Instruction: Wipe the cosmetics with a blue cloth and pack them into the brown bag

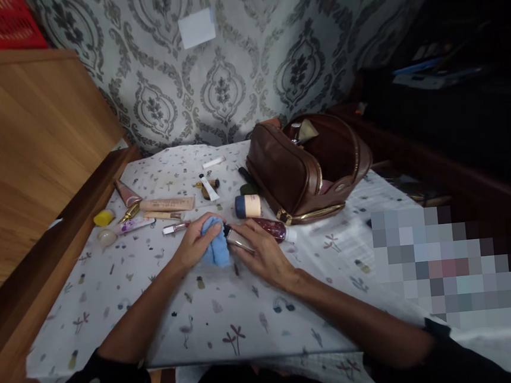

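Observation:
My left hand [196, 244] is closed on a folded blue cloth [218, 248] above the patterned tablecloth. In my right hand [265, 253] is a small cosmetic bottle [238, 239] with a pale, shiny body and a dark top. The dark end meets the cloth's right edge, and my fingers hide part of the body. Just behind my right hand lies a dark red bottle [273, 229] with a white cap. A lip gloss tube [176, 227] lies left of the cloth. Beyond the hands is a peach jar with a navy lid [248, 206].
An open brown leather bag [298, 170] stands at the back right. Several tubes, among them a long beige tube [167, 205], lie at the left near a yellow item [103, 218]. A white tube [209, 187] lies farther back. A wooden panel [31, 133] borders the left side.

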A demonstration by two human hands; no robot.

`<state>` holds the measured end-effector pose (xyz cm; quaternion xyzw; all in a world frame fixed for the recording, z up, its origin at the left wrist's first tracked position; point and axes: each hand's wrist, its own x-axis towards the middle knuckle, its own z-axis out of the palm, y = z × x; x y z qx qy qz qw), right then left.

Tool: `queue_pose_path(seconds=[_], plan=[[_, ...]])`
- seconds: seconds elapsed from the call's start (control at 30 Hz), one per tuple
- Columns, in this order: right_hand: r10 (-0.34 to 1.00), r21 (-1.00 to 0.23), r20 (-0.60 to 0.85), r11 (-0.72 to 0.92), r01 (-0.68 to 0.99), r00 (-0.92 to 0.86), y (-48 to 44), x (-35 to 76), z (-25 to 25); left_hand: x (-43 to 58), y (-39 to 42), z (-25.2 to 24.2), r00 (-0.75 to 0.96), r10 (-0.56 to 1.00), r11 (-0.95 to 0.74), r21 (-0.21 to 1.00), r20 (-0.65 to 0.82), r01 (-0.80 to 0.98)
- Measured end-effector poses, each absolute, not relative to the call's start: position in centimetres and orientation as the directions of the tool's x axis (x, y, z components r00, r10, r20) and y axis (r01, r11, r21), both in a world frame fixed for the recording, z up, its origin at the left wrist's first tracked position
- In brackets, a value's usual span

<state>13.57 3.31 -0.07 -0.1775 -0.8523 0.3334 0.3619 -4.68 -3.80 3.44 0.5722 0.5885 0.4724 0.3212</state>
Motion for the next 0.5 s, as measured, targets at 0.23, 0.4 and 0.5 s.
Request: queue_pose_path(seconds=[0.23, 0.4, 0.5], plan=[[0.519, -0.709, 0.516, 0.706, 0.001, -0.682, 3.76, 13.81, 0.22, -4.82, -4.05, 4.32, -0.09, 0.965, -0.176, 0.86, 0.247, 0.479], [0.527, -0.708, 0.507, 0.706, 0.019, -0.682, 3.61, 13.85, 0.38, -4.83, -3.99, 3.99, -0.131, 0.964, -0.145, 0.875, 0.23, 0.463], [0.56, -0.773, 0.451, 0.635, 0.01, -0.695, 3.73, 13.77, 0.74, -4.87, -4.07, 4.06, -0.138, 0.966, -0.133, 0.877, 0.219, 0.462]])
